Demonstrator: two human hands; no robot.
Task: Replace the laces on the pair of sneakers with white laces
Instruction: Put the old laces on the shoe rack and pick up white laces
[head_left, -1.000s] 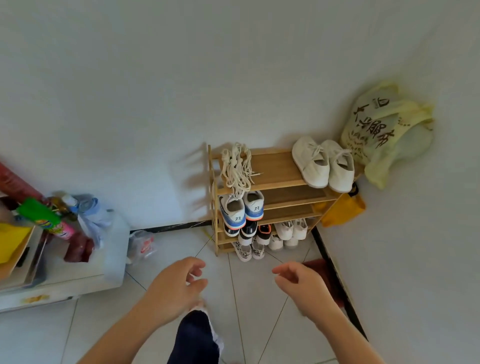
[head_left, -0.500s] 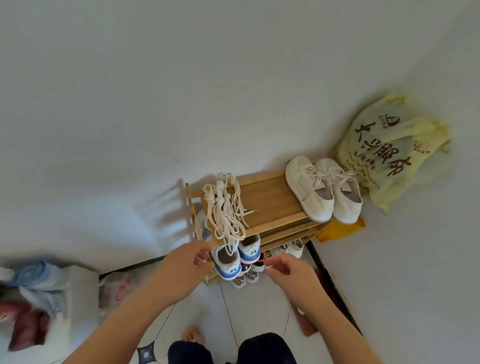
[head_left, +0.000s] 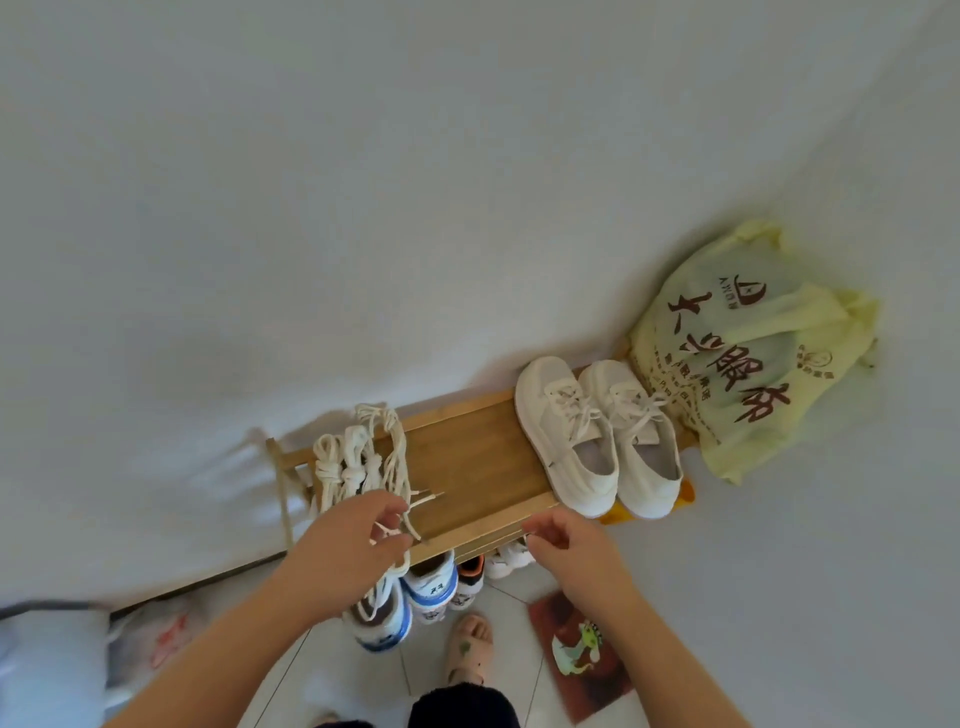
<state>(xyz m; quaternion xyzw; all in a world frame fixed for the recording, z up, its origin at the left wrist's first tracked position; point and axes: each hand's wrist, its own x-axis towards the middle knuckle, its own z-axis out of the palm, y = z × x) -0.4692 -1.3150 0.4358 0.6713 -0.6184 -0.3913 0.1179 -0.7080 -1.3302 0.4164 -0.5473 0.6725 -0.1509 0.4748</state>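
Step in hand, at a guess: fetching the white laces (head_left: 363, 462) off the shoe rack (head_left: 467, 467). Find them knotted in a bundle, draped over the left end of the top shelf, loose ends trailing past the front edge. See the left grip (head_left: 348, 545) at that front edge, fingers curled, pinching a few of the trailing strands. See the right grip (head_left: 566, 551) near it over the front rail, fingers loosely curled, holding nothing.

Lift rather than tug. Take hold higher up, close to the knots, and raise the whole bundle clear of the shelf, to avoid tightening the knots or dragging the tangle across the wood. Bring the right grip in under the hanging loops and gather them, to keep from snagging on the rack post or dropping strands onto the blue-and-white sneakers (head_left: 415, 587) on the shelf below. Keep the strands together; sort them into pairs only afterwards.

Reckon the task barely begun. Look to the white sneakers (head_left: 597, 441) at the right end of the same top shelf, well apart from the bundle, both laced up, just beside the yellow bag (head_left: 753, 353). Take these as the likely pair, though cannot say for sure. Mind the sandalled foot (head_left: 467, 644) and the red mat (head_left: 582, 644) on the floor below.
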